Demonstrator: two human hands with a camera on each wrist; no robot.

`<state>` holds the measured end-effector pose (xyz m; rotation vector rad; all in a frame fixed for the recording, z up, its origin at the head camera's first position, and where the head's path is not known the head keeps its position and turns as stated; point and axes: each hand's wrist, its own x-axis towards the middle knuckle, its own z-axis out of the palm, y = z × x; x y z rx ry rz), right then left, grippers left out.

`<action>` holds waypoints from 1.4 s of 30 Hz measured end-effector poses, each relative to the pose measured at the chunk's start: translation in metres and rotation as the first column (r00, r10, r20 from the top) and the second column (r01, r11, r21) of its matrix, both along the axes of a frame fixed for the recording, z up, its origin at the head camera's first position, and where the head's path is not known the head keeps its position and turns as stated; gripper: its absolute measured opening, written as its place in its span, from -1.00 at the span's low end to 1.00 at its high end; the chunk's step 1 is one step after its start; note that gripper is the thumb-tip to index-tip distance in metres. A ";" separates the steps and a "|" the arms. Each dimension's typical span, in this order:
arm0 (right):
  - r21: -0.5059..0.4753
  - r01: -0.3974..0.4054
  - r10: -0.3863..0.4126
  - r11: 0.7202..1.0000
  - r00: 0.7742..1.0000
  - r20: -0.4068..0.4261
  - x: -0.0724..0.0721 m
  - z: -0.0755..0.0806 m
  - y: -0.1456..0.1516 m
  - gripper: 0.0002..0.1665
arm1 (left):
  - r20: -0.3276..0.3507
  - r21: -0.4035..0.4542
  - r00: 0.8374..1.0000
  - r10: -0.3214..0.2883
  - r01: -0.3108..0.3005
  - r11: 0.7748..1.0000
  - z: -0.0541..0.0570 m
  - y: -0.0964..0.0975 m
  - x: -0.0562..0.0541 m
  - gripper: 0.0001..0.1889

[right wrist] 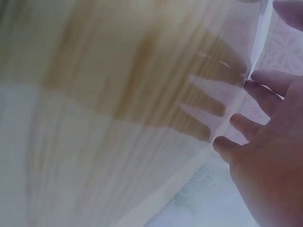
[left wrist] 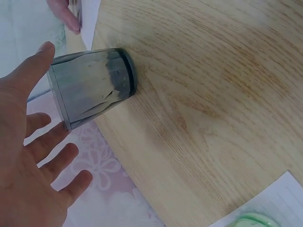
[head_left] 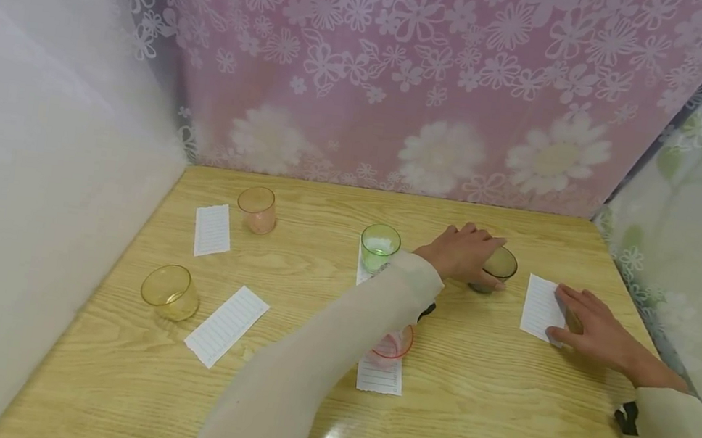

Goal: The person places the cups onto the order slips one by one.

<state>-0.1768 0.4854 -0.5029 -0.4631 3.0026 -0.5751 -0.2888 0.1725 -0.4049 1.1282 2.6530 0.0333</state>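
A grey-tinted glass point(head_left: 500, 264) stands upright on the table at the right. My left hand point(head_left: 461, 253) reaches over to it, thumb on the near side and fingers on the far side of its rim. In the left wrist view the fingers are spread and nearly straight around the glass point(left wrist: 92, 87). My right hand point(head_left: 600, 330) is at a lined paper slip point(head_left: 540, 308) farther right, its fingertips and thumb along the slip's right edge. The right wrist view shows those fingers point(right wrist: 277, 99) extended, fingertips close to the paper's edge.
A green glass point(head_left: 381, 241) stands on a paper slip mid-table. Nearer, the left sleeve point(head_left: 336, 341) partly hides a pink glass point(head_left: 391, 344) on another slip point(head_left: 380, 377). To the left stand an orange glass point(head_left: 258, 211) and a yellow glass point(head_left: 171, 293), beside slips point(head_left: 226, 326). Curtains surround the table.
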 end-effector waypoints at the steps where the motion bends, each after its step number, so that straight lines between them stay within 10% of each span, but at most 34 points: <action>1: 0.003 -0.001 0.001 1.000 1.000 0.007 0.000 0.001 0.000 0.08 | -0.012 -0.006 1.000 -0.003 0.002 1.000 0.000 0.000 -0.001 -0.01; 22: 0.037 -0.043 0.045 0.998 0.998 -0.038 0.003 -0.006 0.009 0.06 | -0.054 -0.026 0.998 -0.032 0.030 0.999 -0.005 0.001 -0.012 -0.12; 42: 0.056 -0.039 0.040 0.998 0.999 -0.007 -0.003 0.001 -0.001 0.08 | 0.075 0.091 0.997 0.003 -0.010 0.996 -0.008 -0.003 -0.023 -0.17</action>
